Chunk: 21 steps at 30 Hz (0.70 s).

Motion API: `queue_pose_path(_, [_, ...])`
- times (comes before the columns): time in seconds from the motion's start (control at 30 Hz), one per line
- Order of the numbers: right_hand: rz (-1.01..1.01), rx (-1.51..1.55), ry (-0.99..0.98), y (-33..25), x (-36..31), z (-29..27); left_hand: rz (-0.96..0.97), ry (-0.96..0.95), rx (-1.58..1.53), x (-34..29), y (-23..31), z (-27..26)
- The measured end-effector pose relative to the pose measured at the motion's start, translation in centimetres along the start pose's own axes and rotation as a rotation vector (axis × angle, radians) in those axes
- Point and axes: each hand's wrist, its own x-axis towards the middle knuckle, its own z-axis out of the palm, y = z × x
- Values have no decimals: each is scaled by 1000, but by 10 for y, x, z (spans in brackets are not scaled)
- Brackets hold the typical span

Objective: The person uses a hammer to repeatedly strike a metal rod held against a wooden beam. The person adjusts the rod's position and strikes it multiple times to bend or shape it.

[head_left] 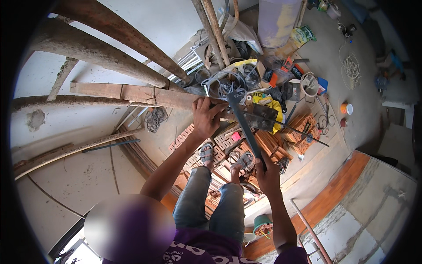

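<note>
A wooden plank [145, 94] runs in from the left at about waist height, its dark metal-plated end [257, 118] in front of me. My left hand [205, 118] presses on the plank near that end, fingers bent and closed; what lies under them is hidden. My right hand [267, 171] is wrapped round the lower end of a long dark steel bar tool [248, 132], like a rebar bending wrench. Its wider head rests over or just above the plank end, close to my left fingertips. A thin dark steel rod [303, 133] sticks out to the right from there.
Stacked red hollow bricks [224, 138] lie by my sandaled feet, with more bricks [301, 132] to the right. Beyond the plank sit bags, coiled cables and a bucket [309, 83]. Scaffold poles [96, 53] cross at upper left. A green pot [263, 223] stands lower right.
</note>
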Motion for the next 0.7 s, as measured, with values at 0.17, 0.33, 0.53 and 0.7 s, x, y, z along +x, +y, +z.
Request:
queue_pose_path(0.17, [-235, 236, 262, -15, -29, -5, -14, 6, 36, 0, 4, -1])
queue_pose_path(0.33, [-181, -29, 105, 29, -20, 7, -42, -20, 48, -5, 1, 4])
queue_pose_path(0.53, [-173, 243, 349, 39, -39, 11, -17, -7, 6, -3, 2, 1])
queue_pose_path(0.7, [-46, 56, 165, 30, -14, -13, -28, -4, 8, -3, 1, 1])
